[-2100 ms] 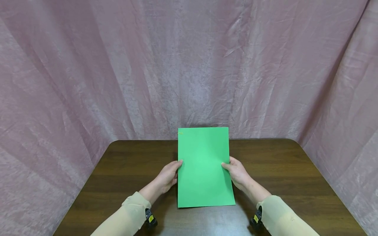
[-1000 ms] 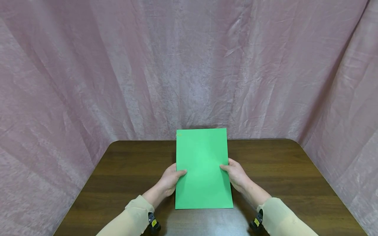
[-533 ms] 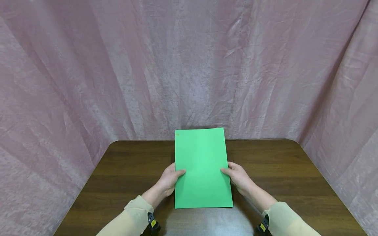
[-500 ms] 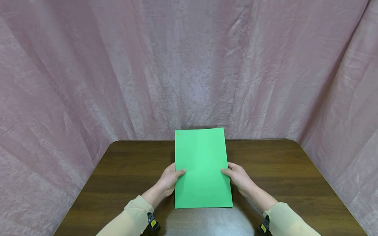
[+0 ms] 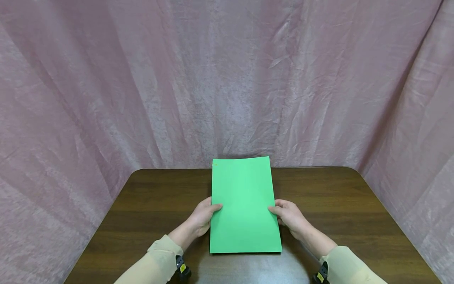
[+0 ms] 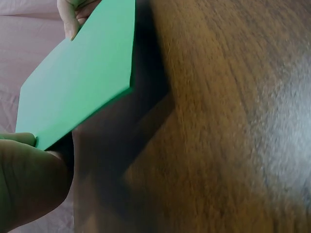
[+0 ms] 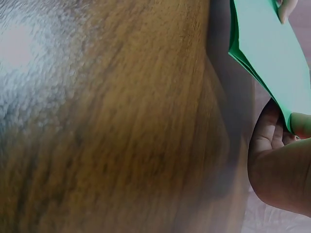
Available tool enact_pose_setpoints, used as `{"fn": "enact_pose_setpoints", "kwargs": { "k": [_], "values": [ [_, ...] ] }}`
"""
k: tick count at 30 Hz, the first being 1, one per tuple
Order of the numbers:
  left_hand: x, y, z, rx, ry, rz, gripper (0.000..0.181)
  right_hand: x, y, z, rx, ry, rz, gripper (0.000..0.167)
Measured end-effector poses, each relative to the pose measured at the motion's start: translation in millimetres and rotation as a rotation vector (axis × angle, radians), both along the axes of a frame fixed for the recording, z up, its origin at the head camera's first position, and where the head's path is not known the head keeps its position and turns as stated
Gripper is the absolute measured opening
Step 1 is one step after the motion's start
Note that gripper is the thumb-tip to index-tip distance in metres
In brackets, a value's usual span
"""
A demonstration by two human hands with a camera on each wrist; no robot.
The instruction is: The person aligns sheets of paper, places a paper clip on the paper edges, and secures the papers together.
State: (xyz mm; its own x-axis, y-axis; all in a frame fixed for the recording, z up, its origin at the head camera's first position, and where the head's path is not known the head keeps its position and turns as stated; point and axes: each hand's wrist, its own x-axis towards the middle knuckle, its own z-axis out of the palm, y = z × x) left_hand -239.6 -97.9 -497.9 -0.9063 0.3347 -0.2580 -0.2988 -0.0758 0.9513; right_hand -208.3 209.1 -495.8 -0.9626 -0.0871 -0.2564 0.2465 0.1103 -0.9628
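Observation:
Between my two hands is a small stack of green paper (image 5: 243,205), held above the table and tilted. A small yellowish paper clip or staple (image 5: 215,164) shows faintly at its top left corner. My left hand (image 5: 202,217) grips the left edge, thumb on the front face and fingers behind. On the right edge my right hand (image 5: 290,215) pinches the stack the same way, a little lower than its middle. The right wrist view shows the layered edges of the green sheets (image 7: 272,53) slightly apart near the lower corner. Most fingers are hidden behind the paper.
A dark brown wooden table (image 5: 159,197) with rounded far corners lies below, with the shadow of the paper (image 6: 146,97) on it. Pink velvet curtains (image 5: 227,79) hang behind and at the sides. A black wrist camera (image 5: 182,269) is on each forearm.
Over two seconds, the paper stack has come slightly down and nearer. My left thumb has shifted further onto its front face, and the right hand has slid lower along the right edge.

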Motion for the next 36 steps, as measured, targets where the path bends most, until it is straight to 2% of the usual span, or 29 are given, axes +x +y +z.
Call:
{"fn": "enact_pose_setpoints", "kwargs": {
  "k": [6, 12, 19, 31, 36],
  "values": [
    [-2.9, -3.1, 1.1, 0.004, -0.031, -0.021, 0.044, 0.9, 3, 1.7, -0.012, -0.025, -0.006, 0.03],
    [-7.0, -8.4, 4.6, -0.012, -0.02, -0.058, 0.042, -0.6, 5, 3.0, -0.001, -0.049, -0.037, 0.029],
    [-14.7, -11.5, 8.1, -0.13, -0.003, -0.08, 0.037, -6.5, 4, 4.3, 0.043, -0.055, -0.029, 0.028],
    [-27.7, -6.2, 6.5, -0.322, 0.035, -0.004, 0.031, -19.9, -1, 5.6, 0.183, -0.006, -0.044, 0.026],
    [-31.5, -5.1, 7.1, -0.389, 0.067, -0.008, 0.028, -23.6, -4, 4.4, 0.214, 0.027, -0.039, 0.023]
  ]
}}
